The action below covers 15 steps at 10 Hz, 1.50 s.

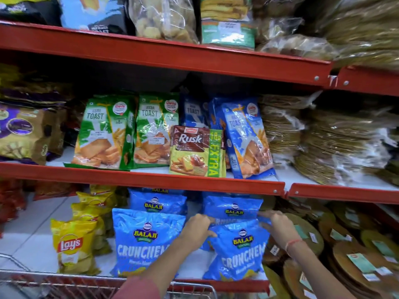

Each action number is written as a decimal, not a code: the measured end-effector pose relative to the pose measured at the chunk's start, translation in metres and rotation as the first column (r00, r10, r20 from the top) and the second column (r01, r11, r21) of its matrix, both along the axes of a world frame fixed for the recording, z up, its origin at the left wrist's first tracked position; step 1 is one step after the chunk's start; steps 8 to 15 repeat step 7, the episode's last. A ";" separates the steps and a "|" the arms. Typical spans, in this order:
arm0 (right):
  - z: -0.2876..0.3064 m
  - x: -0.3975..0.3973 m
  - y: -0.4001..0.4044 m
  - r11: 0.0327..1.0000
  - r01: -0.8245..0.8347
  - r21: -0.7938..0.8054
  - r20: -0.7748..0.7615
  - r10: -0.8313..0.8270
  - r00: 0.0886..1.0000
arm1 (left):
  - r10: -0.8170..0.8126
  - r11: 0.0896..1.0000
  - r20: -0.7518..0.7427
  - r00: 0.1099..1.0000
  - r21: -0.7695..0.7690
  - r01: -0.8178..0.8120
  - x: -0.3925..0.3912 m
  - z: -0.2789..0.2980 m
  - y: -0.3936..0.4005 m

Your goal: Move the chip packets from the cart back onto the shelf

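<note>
i'm on the bottom shelf [32, 244], seating the blue crunchem packet [239, 253] at about 5 o'clock in the view. left hand [197, 230] is clenched on the packet's top left corner, right hand [275, 223] pinches the top right corner near the seal, so both hands are grasping this one packet. it stands upright at the shelf front, just ahead of another blue balaji packet [232, 207] at its 12 o'clock, with a second crunchem packet [143, 240] standing at its 9 o'clock and a yellow lay's packet [72, 244] further out at 9. flat round packs [354, 255] crowd its 3 o'clock side. cart rim [86, 281] shows at 7 o'clock, i can't tell what's left inside it.

to do this well, i judge: push the base back until it sits fully on the shelf, keep the label facing out, square it with the neighbour at 9, press lightly at the top corners only so the chips don't crush. let go only once it stands by itself; the bag looks puffy and could tip forward off the edge toward the cart
</note>
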State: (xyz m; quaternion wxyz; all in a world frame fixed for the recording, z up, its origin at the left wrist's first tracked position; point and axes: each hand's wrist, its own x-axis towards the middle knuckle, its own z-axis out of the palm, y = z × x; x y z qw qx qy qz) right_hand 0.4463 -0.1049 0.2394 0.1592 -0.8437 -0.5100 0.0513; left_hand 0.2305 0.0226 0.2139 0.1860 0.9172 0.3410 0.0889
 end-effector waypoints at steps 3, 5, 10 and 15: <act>-0.010 -0.001 0.005 0.999 0.025 0.048 0.077 -0.029 0.997 | 0.129 0.989 -0.056 0.990 0.081 -0.124 0.004 0.010 0.025; -0.008 -0.014 0.011 0.996 0.038 0.075 0.096 -0.045 0.994 | 0.132 0.990 -0.086 0.987 0.051 -0.128 -0.008 0.008 0.022; 0.016 -0.047 0.011 0.977 0.020 0.213 0.090 -0.040 0.995 | 0.067 0.988 0.144 0.987 0.126 -0.086 -0.041 0.028 0.011; 0.016 -0.047 0.011 0.977 0.020 0.213 0.090 -0.040 0.995 | 0.067 0.988 0.144 0.987 0.126 -0.086 -0.041 0.028 0.011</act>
